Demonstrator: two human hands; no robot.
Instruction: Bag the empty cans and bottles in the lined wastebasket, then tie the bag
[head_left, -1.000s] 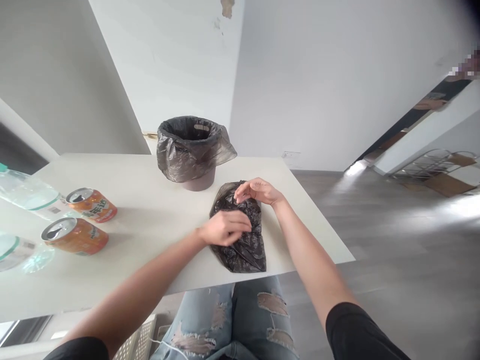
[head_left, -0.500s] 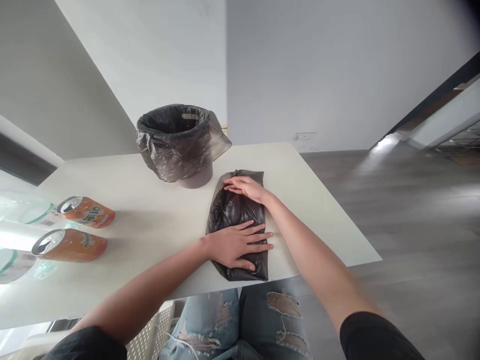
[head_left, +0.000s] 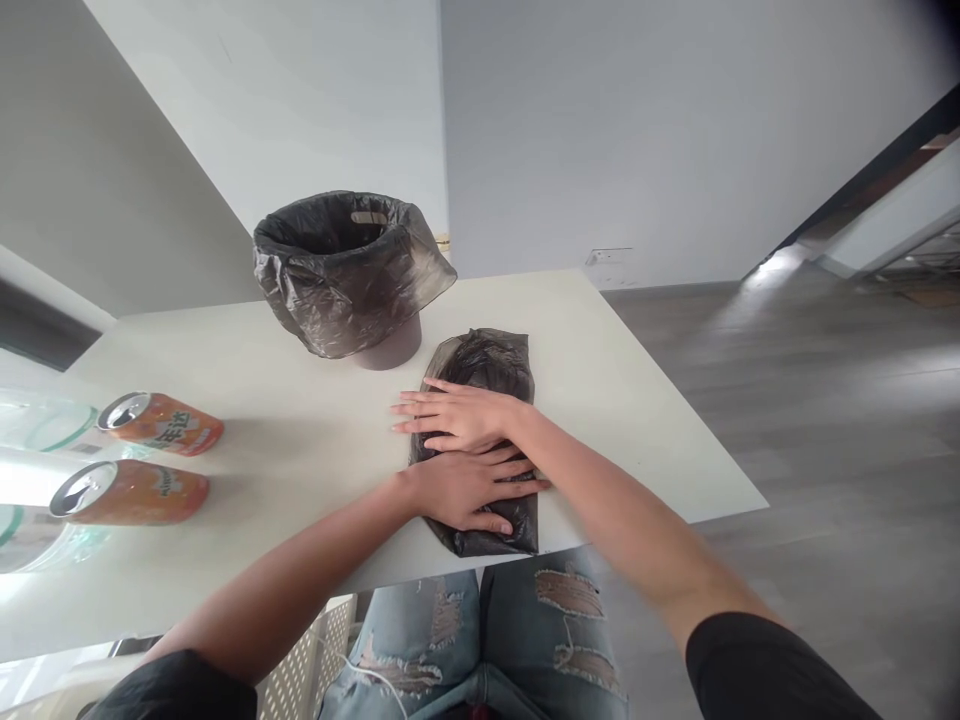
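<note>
A flattened black plastic bag [head_left: 486, 362] lies on the white table [head_left: 300, 440] near its front edge. My left hand [head_left: 469, 490] lies flat on the bag's near half, fingers stretched out to the right. My right hand [head_left: 450, 415] rests flat across the bag's middle, just beyond the left hand, fingers pointing left and reaching past the bag's left edge. Both hands press on the bag and hold nothing.
A small bin lined with a black bag [head_left: 345, 275] stands behind the flat bag. Two orange drink cans [head_left: 161, 423] [head_left: 127, 492] lie on their sides at the left, beside clear plastic bottles [head_left: 41, 425]. Grey floor lies to the right.
My right hand has slid from the bag's far end toward me to its middle, fingers now pointing left. My left hand, curled a second ago, now lies flat on the near half.
</note>
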